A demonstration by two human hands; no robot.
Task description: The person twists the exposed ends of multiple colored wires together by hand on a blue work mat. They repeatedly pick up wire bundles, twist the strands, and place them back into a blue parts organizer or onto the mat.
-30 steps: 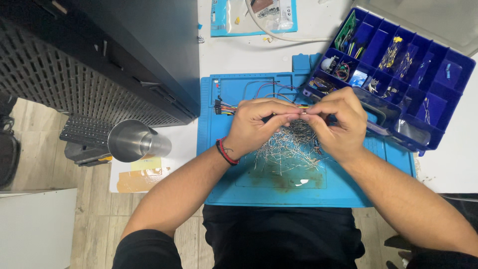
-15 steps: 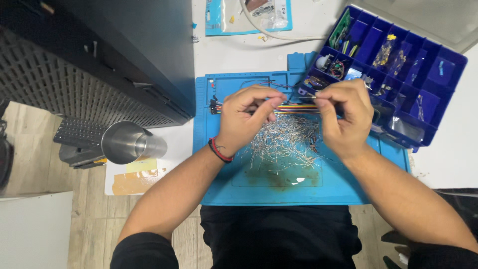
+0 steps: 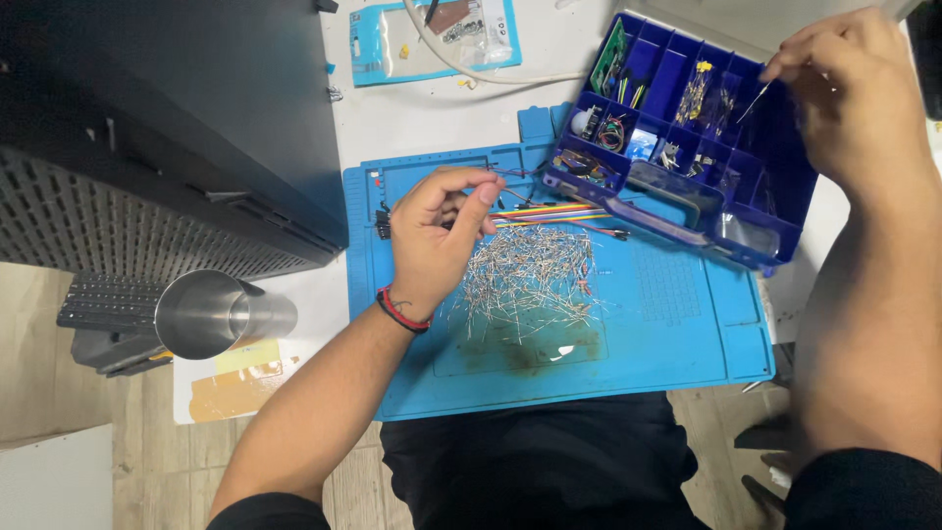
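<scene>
My right hand (image 3: 856, 98) is raised over the far right of the dark blue compartment box (image 3: 785, 201), pinching a thin metal wire piece (image 3: 754, 101) between thumb and fingers. My left hand (image 3: 437, 236) hovers over the blue work mat (image 3: 667, 314) with its fingers curled loosely and apart, just left of a flat rainbow ribbon of jumper wires (image 3: 549, 212). A heap of thin silver wire leads (image 3: 525, 280) lies on the mat right of my left hand. A red and black band circles my left wrist.
A steel cup (image 3: 201, 314) stands left of the mat on a white sheet. A large black perforated case (image 3: 167, 128) fills the upper left. Clear blue-edged bags (image 3: 432, 34) and a white cable (image 3: 500, 77) lie at the back.
My hands have parted. The right hand swung up and right, from over the wire heap to over the compartment box, carrying a thin wire. The left hand stayed above the mat.
</scene>
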